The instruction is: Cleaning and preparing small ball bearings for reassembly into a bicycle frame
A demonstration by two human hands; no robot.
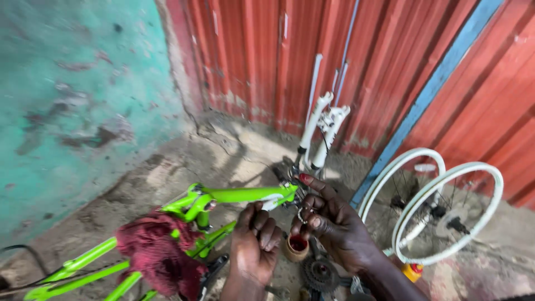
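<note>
Bearing ring point(301, 214), small and metallic, sits pinched in the right hand point(334, 223) fingertips just above a grease pot point(297, 246). Left hand point(255, 242) curls closed beside it, contents unclear. Green bicycle frame point(234, 195) lies behind; white wheels point(446, 217) lean right; maroon rag point(159, 253) drapes the frame.

The bright green bicycle frame point(167, 231) lies upturned on the ground, its tubes slanting from lower left up to the head tube at centre. The white fork point(320, 131) rises from that head tube, its 2 legs pointing upward. A small metal ring point(301, 215), pinched in fingertips, sits just below the head tube. A small tub of red grease point(297, 246) stands on the ground below the ring.
</note>
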